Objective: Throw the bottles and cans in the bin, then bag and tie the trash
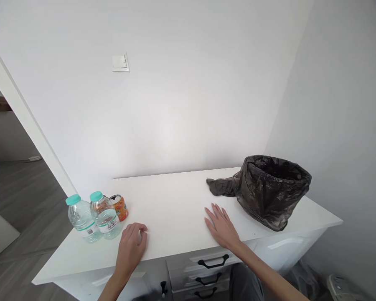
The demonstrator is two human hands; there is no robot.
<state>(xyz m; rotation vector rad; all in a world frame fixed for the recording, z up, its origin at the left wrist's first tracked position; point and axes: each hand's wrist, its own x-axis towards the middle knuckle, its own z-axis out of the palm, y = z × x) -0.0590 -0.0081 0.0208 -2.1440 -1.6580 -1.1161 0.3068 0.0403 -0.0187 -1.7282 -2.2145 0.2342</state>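
Note:
My left hand [133, 242] rests on the white cabinet top [172, 217], its fingers curled in and pressed together, with nothing seen in them. Just beyond it stand two clear plastic bottles with teal caps, a nearer-right bottle [105, 215] and a left bottle [83, 218]. An orange drink can [119, 207] is upright behind the right one, partly covered by it. My right hand [221, 225] lies flat with fingers spread, holding nothing. To its right, apart from it, is a bin lined with a black plastic bag [266, 198]; a twisted end of the bag trails left.
The cabinet front has drawers with black handles [213, 262]. A white wall with a light switch [120, 62] rises behind, and another wall borders the right side. A doorway with dark floor [21, 196] is at left. A clear plastic bag [305, 278] lies low at right.

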